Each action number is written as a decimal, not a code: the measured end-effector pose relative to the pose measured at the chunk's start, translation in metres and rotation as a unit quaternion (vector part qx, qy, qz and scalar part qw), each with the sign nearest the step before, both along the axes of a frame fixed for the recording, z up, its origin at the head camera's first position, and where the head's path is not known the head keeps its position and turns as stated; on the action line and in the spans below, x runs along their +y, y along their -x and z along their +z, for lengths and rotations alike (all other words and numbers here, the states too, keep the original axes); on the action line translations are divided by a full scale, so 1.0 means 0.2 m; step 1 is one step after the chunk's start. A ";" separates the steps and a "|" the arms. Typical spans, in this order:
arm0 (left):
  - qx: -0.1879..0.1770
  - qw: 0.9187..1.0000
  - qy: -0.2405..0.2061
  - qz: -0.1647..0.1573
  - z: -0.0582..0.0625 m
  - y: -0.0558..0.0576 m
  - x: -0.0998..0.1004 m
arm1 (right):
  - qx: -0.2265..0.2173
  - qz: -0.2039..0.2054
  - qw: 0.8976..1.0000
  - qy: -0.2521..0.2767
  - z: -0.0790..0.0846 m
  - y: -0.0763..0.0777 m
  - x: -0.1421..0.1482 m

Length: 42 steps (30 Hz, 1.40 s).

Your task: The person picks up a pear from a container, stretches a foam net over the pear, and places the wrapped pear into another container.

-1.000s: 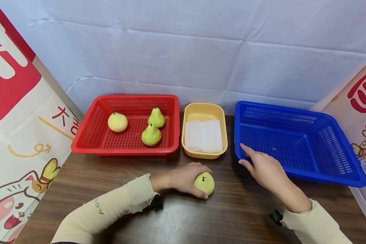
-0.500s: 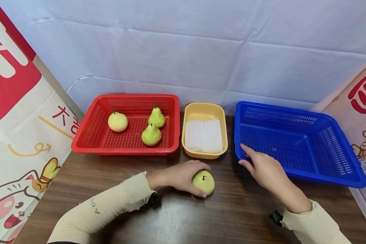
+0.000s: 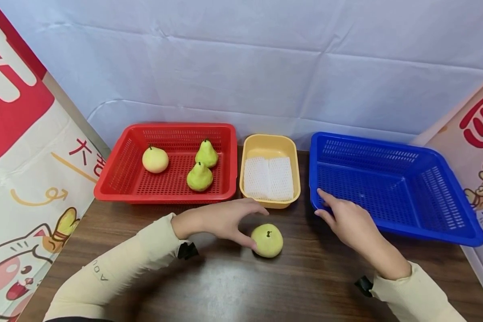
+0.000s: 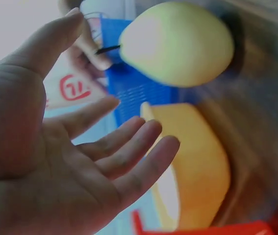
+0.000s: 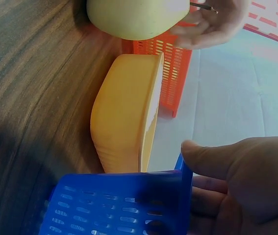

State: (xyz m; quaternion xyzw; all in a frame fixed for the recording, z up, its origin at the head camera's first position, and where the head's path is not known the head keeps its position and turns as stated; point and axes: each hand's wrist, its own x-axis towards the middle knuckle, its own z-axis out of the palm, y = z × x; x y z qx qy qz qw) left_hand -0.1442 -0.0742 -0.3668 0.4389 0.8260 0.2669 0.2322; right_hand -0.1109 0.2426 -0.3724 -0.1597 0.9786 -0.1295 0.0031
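Clearly, the pear (image 3: 269, 242) lies between both hands (image 3: 221, 220); nearer left.

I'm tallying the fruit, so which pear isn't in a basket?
The round pear on the brown table, beside the left hand. The other round pear, the front bell-shaped pear and the back bell-shaped pear sit in the red basket.

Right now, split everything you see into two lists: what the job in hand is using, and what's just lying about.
Likely in the job:
loose pear, beside the open left hand
blue basket, gripped by the right hand

Seemingly just there, held by neither hand:
red basket with three pears
yellow tub with white foam netting
printed banners
cloth backdrop
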 end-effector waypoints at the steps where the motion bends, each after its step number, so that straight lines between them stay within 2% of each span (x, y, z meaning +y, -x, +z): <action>1: 0.003 1.000 -0.004 -0.003 0.02 0.00 -0.01 | 0.001 0.001 1.000 0.000 0.00 0.00 0.00; 4: 0.018 1.000 -0.016 0.001 0.09 0.02 -0.04 | 0.003 0.002 1.000 0.000 0.01 0.01 0.00; 8: 0.040 0.998 -0.039 0.027 0.16 0.06 -0.05 | 0.004 0.001 1.000 -0.001 0.01 0.01 0.00; 11: 0.052 0.996 -0.054 0.045 0.19 0.10 -0.03 | 0.004 0.001 1.000 -0.001 0.01 0.01 0.00; 14: 0.078 0.994 -0.046 0.057 0.21 0.15 0.01 | 0.004 0.001 1.000 -0.002 0.01 0.01 0.00; 19: 0.117 0.991 0.012 0.062 0.22 0.24 0.09 | 0.006 0.002 1.000 -0.002 0.00 0.01 0.00; 25: 0.117 0.985 0.118 0.046 0.27 0.36 0.19 | 0.008 0.004 1.000 0.003 0.00 0.01 0.00; 29: 0.108 0.974 0.198 0.028 0.30 0.42 0.26 | 0.010 0.005 1.000 0.003 0.00 0.00 0.00; 35: 0.089 0.943 0.320 0.013 0.31 0.46 0.33 | 0.006 0.004 1.000 0.002 0.01 0.00 0.00; 38: 0.099 0.934 0.343 0.014 0.29 0.46 0.35 | 0.004 0.003 1.000 0.000 0.01 0.00 0.00; 42: 0.125 0.924 0.359 0.032 0.26 0.46 0.38 | 0.004 0.003 1.000 0.000 0.01 0.00 0.00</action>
